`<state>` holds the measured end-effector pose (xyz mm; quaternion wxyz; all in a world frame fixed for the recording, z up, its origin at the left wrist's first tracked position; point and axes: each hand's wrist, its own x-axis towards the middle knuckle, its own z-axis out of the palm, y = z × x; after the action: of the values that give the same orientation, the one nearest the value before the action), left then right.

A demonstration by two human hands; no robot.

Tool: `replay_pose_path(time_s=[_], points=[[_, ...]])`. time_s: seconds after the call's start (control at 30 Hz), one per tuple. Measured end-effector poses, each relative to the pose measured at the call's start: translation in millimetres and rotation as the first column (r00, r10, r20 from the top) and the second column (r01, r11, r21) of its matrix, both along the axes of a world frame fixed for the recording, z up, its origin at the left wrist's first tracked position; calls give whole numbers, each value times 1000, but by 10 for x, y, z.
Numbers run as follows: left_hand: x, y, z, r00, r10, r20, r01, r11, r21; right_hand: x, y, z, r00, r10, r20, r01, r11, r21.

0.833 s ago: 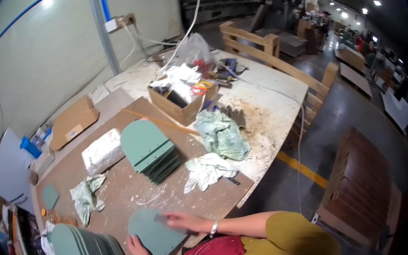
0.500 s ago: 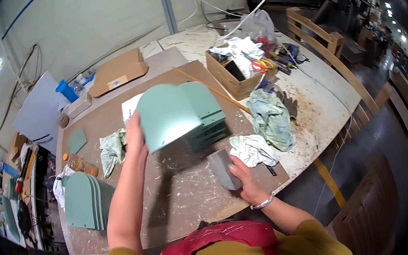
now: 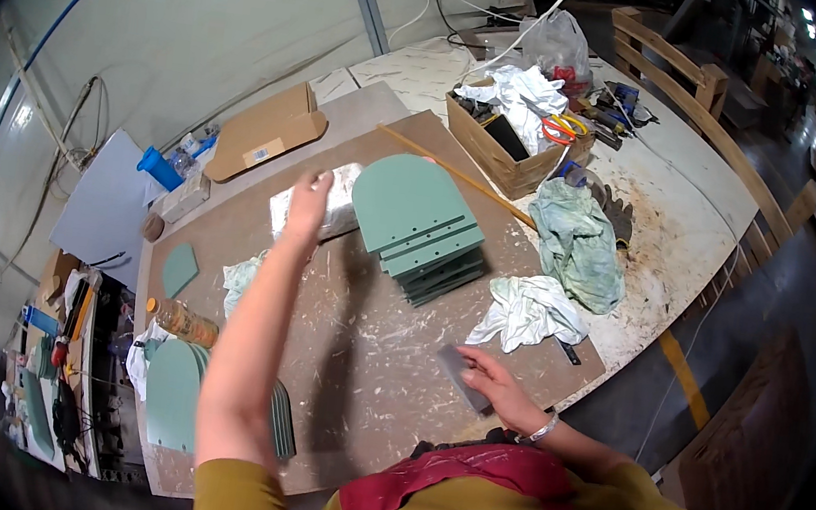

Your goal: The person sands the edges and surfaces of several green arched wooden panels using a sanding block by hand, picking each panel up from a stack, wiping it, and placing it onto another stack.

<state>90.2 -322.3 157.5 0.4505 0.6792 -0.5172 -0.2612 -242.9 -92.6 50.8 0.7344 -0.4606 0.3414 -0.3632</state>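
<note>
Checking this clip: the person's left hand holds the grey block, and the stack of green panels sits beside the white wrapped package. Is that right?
Not quite: the head view shows the grey block in the person's right hand, not the left. The stack of green panels does sit beside the white wrapped package.

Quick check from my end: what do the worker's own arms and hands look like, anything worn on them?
Both the left hand and right hand are ungloved. The forearms are bare below a mustard left sleeve and matching right sleeve. A silver-coloured band circles the right wrist; none shows on the left.
</note>
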Motion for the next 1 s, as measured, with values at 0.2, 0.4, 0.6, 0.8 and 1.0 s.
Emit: replay_pose_path(time_s=[0.2, 0.4, 0.6, 0.8, 1.0], points=[[445, 1378, 1393, 783, -149, 603, 259, 961, -99, 178, 4, -63, 955, 297, -20, -296, 954, 47], [1396, 3010, 1331, 720, 56, 692, -128, 990, 53, 238, 54, -219, 924, 370, -93, -363, 928, 88], [3149, 4562, 13, 799, 561, -217, -506, 822, 260, 525, 65, -362, 956, 253, 147, -292, 852, 434], [2956, 4680, -957, 518, 644, -563, -522, 759, 389, 1083, 187, -240, 898, 235, 373, -423, 698, 578], [2664, 4930, -1827, 305, 471, -828, -288, 874, 391, 2125, 406, -445, 858, 319, 401, -513, 564, 647]])
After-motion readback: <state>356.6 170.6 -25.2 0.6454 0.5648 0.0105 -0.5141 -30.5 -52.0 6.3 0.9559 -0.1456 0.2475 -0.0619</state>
